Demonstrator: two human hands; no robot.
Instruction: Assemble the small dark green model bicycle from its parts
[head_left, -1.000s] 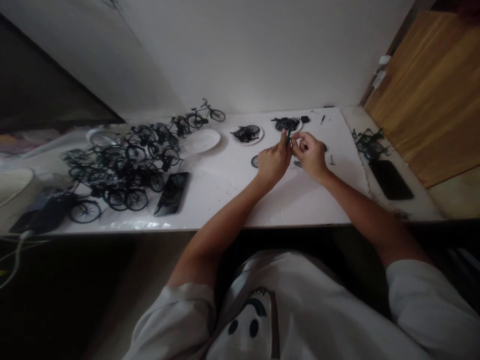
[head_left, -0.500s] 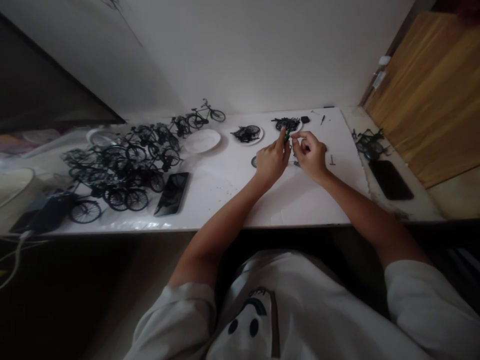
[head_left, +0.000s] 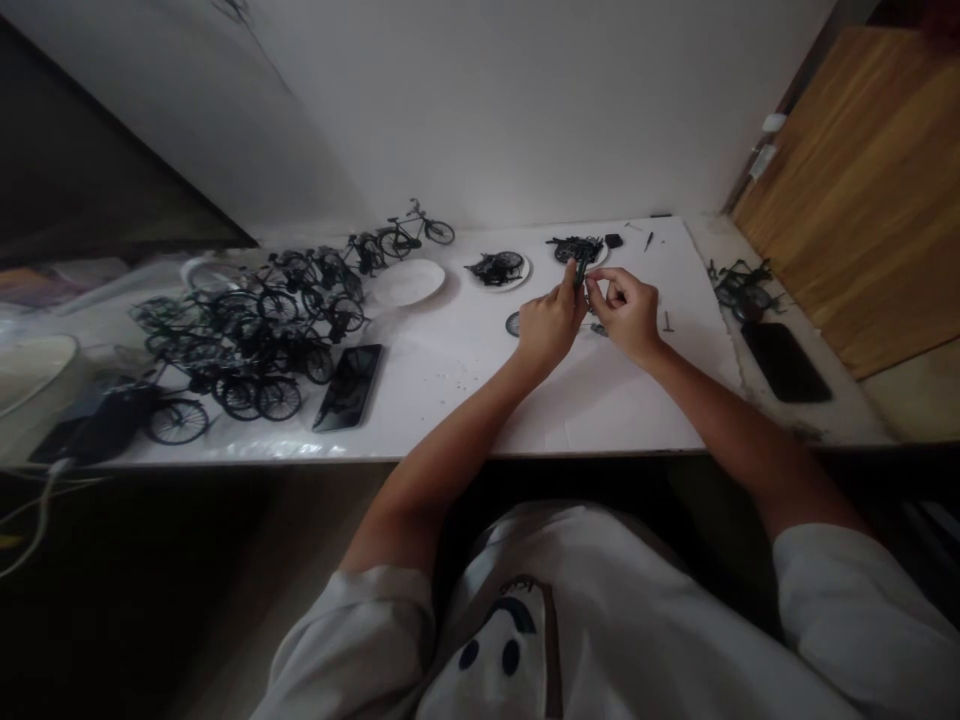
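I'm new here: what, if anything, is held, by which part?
The left hand holds a dark piece, gripped part hidden; what the right hand holds is unclear.

A white sheet (head_left: 622, 405) covers much of a desk (head_left: 844, 405), its left side crowded with a heap of small dark bicycles (head_left: 247, 345). Near the heap lie a black phone (head_left: 349, 388) and a white plate (head_left: 409, 283); two more plates (head_left: 527, 271) (head_left: 603, 258) sit farther right. Tiny pieces (head_left: 459, 383) and a spoked wheel (head_left: 513, 323) dot the middle, a black block (head_left: 613, 241) and a T-shaped tool (head_left: 667, 323) lie beyond, and past the sheet's right edge rest another bicycle (head_left: 742, 287) and a dark slab (head_left: 787, 363).
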